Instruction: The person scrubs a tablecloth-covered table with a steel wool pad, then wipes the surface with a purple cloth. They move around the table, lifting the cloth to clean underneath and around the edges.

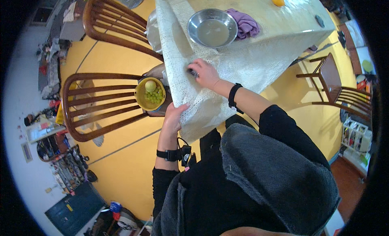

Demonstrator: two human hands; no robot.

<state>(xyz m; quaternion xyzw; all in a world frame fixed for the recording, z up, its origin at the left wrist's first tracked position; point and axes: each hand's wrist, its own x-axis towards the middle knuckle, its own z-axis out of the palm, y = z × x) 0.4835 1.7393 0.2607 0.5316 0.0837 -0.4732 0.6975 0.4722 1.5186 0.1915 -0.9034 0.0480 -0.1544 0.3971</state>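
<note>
A patterned, lace-like tablecloth (240,65) covers the table and hangs over its near edge. My left hand (174,116) grips the cloth at its near left corner, thumb on top. My right hand (205,73) presses a small dark object (192,72), perhaps a scrubber or brush, against the cloth; blur hides its exact kind. Beyond that hand, a metal basin (212,28) holds cloudy liquid. A crumpled purple cloth (245,24) lies against the basin's right side.
A wooden chair (103,105) at the left bears a yellow basket (138,94) with green grapes and a pale round fruit. Another chair (118,26) stands beyond it, a third (331,78) at right. An orange fruit (277,0) and a dark item (319,21) lie on the table.
</note>
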